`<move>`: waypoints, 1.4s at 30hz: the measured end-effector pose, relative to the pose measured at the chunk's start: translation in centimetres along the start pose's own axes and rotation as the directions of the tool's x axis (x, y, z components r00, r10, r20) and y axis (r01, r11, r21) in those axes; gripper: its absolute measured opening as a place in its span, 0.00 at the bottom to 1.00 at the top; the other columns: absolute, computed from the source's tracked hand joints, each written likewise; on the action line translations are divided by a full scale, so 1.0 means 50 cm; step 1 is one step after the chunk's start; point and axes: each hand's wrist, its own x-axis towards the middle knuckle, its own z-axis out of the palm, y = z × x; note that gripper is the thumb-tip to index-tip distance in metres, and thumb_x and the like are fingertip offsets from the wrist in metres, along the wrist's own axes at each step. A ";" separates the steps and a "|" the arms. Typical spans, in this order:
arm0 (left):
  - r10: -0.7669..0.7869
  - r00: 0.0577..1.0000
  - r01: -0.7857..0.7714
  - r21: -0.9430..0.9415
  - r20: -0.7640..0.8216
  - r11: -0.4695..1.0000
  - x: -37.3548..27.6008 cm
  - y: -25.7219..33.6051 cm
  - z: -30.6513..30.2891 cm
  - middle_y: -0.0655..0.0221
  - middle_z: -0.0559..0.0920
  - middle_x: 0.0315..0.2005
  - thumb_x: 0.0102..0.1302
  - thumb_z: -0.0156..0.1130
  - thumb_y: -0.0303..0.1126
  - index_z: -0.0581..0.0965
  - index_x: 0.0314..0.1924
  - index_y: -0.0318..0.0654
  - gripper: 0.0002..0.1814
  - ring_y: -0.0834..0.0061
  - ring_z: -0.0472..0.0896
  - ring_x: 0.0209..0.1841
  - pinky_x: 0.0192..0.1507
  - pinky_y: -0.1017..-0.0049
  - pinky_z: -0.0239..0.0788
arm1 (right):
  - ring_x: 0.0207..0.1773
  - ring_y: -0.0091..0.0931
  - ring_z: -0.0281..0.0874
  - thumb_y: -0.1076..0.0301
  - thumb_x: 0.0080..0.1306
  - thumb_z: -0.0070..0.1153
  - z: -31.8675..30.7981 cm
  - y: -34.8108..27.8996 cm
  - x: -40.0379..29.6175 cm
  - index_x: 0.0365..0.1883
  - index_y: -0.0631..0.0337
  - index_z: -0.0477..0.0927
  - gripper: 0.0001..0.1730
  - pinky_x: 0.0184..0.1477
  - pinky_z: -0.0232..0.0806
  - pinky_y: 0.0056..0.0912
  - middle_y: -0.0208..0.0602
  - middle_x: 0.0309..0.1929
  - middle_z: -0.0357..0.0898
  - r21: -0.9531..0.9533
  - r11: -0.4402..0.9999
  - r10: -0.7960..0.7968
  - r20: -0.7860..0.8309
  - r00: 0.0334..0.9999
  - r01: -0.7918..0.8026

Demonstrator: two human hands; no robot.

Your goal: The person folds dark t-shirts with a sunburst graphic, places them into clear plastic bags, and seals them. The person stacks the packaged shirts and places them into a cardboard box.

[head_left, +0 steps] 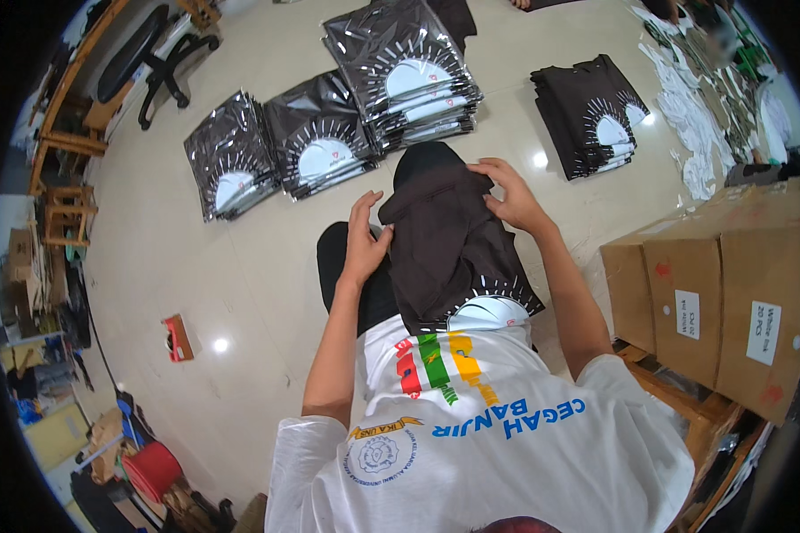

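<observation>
A folded dark brown T-shirt (440,233) lies across my lap, its white half-sun print (490,312) toward my waist. The far end is turned over in a thick fold near my black-clad knee (430,160). Along the shirt's left edge my left hand (365,236) has its fingers apart, the thumb touching or very near the cloth. My right hand (512,196) is at the far right corner, fingertips and thumb against the fabric; whether it pinches the cloth is unclear. Beyond my knees stand stacks of similar shirts in clear plastic bags (400,73).
Unbagged folded dark shirts (590,116) lie on the floor at right, before heaped white cloth (687,126). Cardboard boxes (680,266) bearing labels stand close by my right arm. A red tape dispenser (179,338) sits at left. Another person's hand (521,4) shows at the top.
</observation>
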 end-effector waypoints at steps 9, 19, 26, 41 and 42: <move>-0.386 0.919 0.344 -0.315 -0.081 0.884 0.134 -0.039 0.060 0.59 0.87 0.48 0.79 0.65 0.37 0.78 0.63 0.32 0.20 0.72 0.84 0.48 0.52 0.74 0.74 | 0.55 0.37 0.87 0.68 0.75 0.60 0.057 0.084 0.134 0.65 0.62 0.81 0.21 0.58 0.76 0.39 0.44 0.52 0.89 0.233 0.962 0.190 -0.193 0.963 -0.143; -0.051 0.962 0.102 -0.181 0.267 0.978 0.055 0.028 0.097 0.48 0.56 0.83 0.87 0.42 0.41 0.56 0.83 0.34 0.32 0.50 0.49 0.86 0.85 0.59 0.38 | 0.88 0.45 0.49 0.51 0.84 0.49 0.119 0.104 0.095 0.83 0.61 0.61 0.37 0.85 0.46 0.47 0.53 0.87 0.50 0.084 0.996 -0.010 -0.103 0.995 0.019; -0.307 0.890 0.454 -0.608 0.337 0.651 0.152 -0.003 0.133 0.55 0.51 0.86 0.89 0.38 0.48 0.51 0.85 0.36 0.35 0.59 0.46 0.87 0.85 0.66 0.36 | 0.91 0.49 0.31 0.42 0.87 0.34 0.126 0.097 0.145 0.89 0.49 0.49 0.39 0.87 0.33 0.50 0.45 0.91 0.34 -0.051 0.998 0.055 0.200 0.978 -0.046; -0.014 0.940 0.102 -0.241 0.341 0.965 -0.137 0.190 -0.108 0.53 0.66 0.80 0.56 0.67 0.22 0.76 0.74 0.47 0.41 0.45 0.55 0.85 0.85 0.48 0.42 | 0.90 0.39 0.47 0.64 0.58 0.76 -0.081 -0.106 -0.163 0.87 0.51 0.56 0.60 0.87 0.43 0.43 0.41 0.89 0.52 0.191 0.978 0.016 0.321 0.947 -0.081; 0.019 0.933 0.047 -0.174 0.359 0.984 -0.139 0.191 -0.105 0.54 0.66 0.80 0.56 0.65 0.21 0.77 0.72 0.47 0.40 0.46 0.55 0.85 0.85 0.49 0.43 | 0.90 0.39 0.48 0.68 0.55 0.76 -0.076 -0.119 -0.176 0.87 0.51 0.57 0.61 0.87 0.45 0.43 0.41 0.89 0.52 0.101 0.993 0.023 0.319 0.947 -0.058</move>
